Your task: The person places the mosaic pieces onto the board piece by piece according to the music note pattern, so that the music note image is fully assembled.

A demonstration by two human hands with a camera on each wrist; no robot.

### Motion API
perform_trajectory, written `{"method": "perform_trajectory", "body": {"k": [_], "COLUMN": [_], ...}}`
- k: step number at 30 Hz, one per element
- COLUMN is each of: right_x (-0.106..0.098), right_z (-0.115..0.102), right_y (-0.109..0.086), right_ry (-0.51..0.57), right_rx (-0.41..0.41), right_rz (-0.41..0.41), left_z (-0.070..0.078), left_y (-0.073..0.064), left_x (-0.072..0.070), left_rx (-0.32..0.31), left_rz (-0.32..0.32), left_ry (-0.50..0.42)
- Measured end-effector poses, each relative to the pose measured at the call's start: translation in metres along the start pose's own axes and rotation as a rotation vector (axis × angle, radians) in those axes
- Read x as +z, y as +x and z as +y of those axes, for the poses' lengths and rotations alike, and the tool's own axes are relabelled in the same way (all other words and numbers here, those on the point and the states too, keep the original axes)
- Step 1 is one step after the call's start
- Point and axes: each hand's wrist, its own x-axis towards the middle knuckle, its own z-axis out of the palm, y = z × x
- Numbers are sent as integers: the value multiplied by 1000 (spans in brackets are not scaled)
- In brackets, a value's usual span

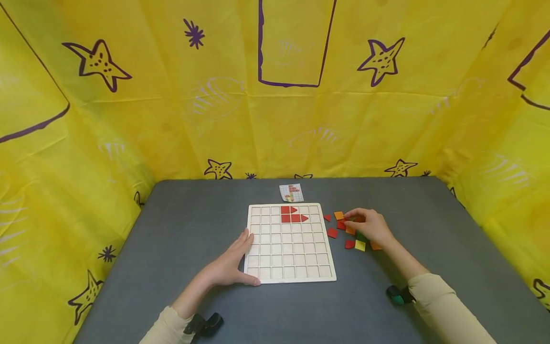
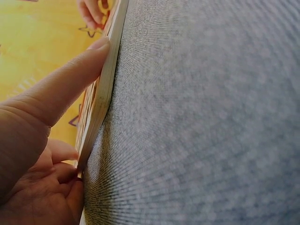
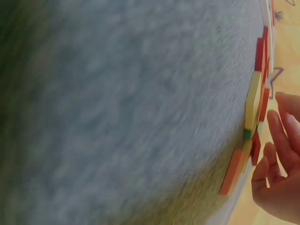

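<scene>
A square wooden grid board (image 1: 288, 260) lies on the dark table. On its upper part sit red square and pointed pieces (image 1: 296, 218) in two rows. My left hand (image 1: 232, 260) spreads round the board's near left corner, thumb on the near edge and fingers along the left side. In the left wrist view, the thumb (image 2: 70, 79) presses the board's edge (image 2: 101, 93). My right hand (image 1: 370, 225) hovers over loose coloured pieces right of the board, thumb and index fingertips slightly apart; no held piece shows. In the right wrist view, its fingers (image 3: 283, 145) are beside the pieces.
Loose pieces include an orange square (image 1: 339, 216), a red square (image 1: 332, 233), a yellow square (image 1: 360, 245) and a small red triangle (image 1: 327, 218). A pattern card (image 1: 291, 193) lies behind the board. Yellow cloth (image 1: 275, 129) hangs round the table.
</scene>
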Motion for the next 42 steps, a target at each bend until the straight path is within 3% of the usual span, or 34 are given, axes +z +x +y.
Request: {"method": "perform_trajectory", "body": {"k": [9, 12, 17, 24, 42], "right_x": [4, 5, 4, 5, 10], "right_z": [7, 7, 7, 4, -3], "right_y": [1, 2, 2, -2, -3], "right_ry": [-99, -133, -162, -127, -131], "right_rx": [-199, -229, -223, -227, -233], "right_rz": [41, 76, 111, 40, 45], "left_z": [2, 2, 2, 0, 1], "left_y": [-2, -1, -1, -1, -1], "left_x": [-1, 0, 0, 0, 0], "left_rx": [-23, -17, -5, -1, 1], "left_rz": [-4, -4, -5, -6, -5], "left_ry": [-4, 0, 0, 2, 3]}}
